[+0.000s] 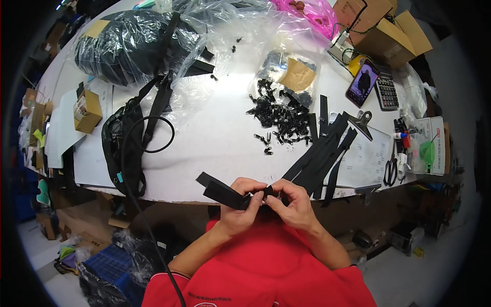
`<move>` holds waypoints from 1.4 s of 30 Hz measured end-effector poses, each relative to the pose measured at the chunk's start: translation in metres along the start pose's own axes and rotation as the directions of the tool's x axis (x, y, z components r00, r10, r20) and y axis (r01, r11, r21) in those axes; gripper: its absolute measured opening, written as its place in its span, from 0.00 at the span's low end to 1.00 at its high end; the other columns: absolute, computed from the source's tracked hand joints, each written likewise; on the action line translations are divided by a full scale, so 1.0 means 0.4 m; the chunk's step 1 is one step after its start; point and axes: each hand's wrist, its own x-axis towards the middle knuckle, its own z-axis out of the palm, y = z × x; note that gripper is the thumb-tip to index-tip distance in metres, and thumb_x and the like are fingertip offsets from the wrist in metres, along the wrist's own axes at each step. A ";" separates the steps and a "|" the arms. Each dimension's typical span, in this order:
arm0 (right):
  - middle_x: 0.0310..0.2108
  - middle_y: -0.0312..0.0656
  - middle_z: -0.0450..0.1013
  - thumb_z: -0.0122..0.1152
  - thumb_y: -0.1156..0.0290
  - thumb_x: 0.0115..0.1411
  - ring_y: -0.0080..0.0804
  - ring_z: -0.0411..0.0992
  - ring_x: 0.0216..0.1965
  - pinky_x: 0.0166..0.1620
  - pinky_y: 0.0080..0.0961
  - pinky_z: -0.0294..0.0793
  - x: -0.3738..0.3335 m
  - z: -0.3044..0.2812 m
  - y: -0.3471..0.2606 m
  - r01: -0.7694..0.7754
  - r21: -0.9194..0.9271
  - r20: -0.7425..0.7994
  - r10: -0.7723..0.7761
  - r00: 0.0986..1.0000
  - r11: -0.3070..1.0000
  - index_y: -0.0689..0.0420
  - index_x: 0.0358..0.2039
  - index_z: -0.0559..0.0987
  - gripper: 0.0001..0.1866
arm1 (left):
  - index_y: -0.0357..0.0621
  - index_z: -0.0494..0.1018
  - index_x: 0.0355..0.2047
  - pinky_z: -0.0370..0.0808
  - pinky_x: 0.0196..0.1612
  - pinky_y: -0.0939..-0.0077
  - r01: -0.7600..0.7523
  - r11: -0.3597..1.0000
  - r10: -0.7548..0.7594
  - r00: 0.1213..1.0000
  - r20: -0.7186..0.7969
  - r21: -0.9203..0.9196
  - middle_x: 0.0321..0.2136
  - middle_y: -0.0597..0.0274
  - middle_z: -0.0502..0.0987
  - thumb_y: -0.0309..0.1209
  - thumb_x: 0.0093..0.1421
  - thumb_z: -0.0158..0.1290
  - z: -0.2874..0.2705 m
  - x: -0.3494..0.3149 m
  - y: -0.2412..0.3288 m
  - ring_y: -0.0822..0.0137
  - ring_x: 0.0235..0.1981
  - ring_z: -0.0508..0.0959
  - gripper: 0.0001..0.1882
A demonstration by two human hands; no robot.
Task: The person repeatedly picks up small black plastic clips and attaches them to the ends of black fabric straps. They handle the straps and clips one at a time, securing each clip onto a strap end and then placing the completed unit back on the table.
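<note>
My left hand (241, 212) is closed on a folded black zipper strip (220, 192), whose two loose ends stick out to the left over the table's front edge. Close beside it, my right hand (294, 205) pinches a small black piece (268, 191) between thumb and fingertips. Whether that piece is the strip's end or a zipper slider is too small to tell. A pile of black zipper sliders (281, 115) lies beyond my hands, slightly right. More black strips (319, 156) lie in a bundle over the front edge to the right.
At the left lie a black bag with straps (125, 138) and a plastic-wrapped black bundle (128, 48). A cable (146, 220) runs down past my left arm. On the right are a phone (363, 83), a calculator (387, 93), a bulldog clip (362, 124), scissors (391, 170) and cardboard boxes (391, 43).
</note>
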 end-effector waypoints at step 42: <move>0.25 0.40 0.75 0.68 0.75 0.56 0.26 0.71 0.23 0.26 0.21 0.67 0.003 0.031 0.024 0.191 -0.160 -0.156 -0.216 0.964 0.968 0.61 0.30 0.81 0.04 | 0.37 0.74 0.42 0.74 0.32 0.80 -0.102 0.985 0.100 0.995 0.018 0.137 0.37 0.55 0.72 0.12 0.56 0.51 -0.005 -0.014 -0.021 0.70 0.32 0.75 0.14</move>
